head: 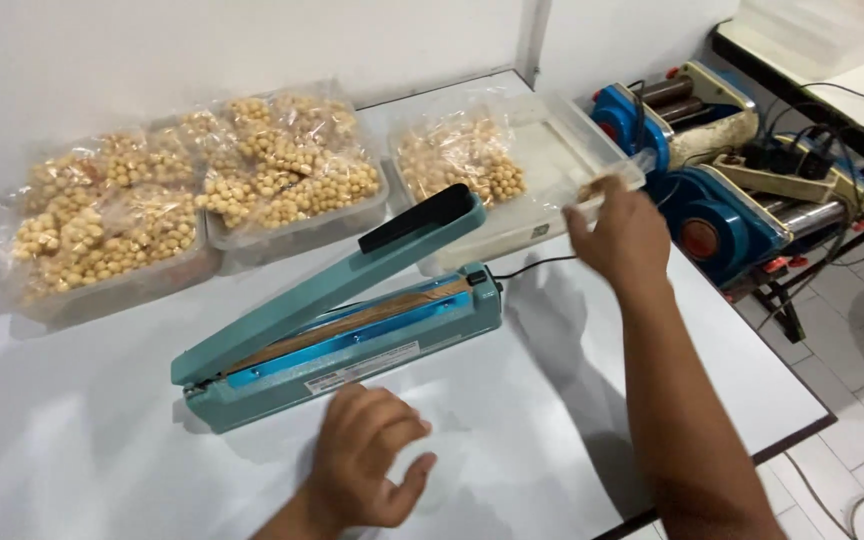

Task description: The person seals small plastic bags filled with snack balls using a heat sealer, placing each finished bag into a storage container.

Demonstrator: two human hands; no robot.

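Because the white table ends just right of the clear plastic tray, that tray is the thing most likely to come to grief: it sits tilted, its right end lifted by the right hand and reaching out past the table edge, above the blue roller machine on the floor. The hand's fingers close over the tray's near right rim, though how firm that pinch is I cannot tell, since the back of the hand hides the fingertips. A slack hold could let the tray slide off toward the machine, and the one bag of round beige snacks inside, lying at the tray's left end, could shift as the tilt grows.

The teal heat sealer stands between the hands with its arm raised; the tray's near side lies just beside the black handle, so a sweep leftward could knock it. Its black cord runs under the tray and could snag.

The left hand rests open and empty on the table, just in front of the sealer's base, holding nothing; a careless press forward could shove the sealer.
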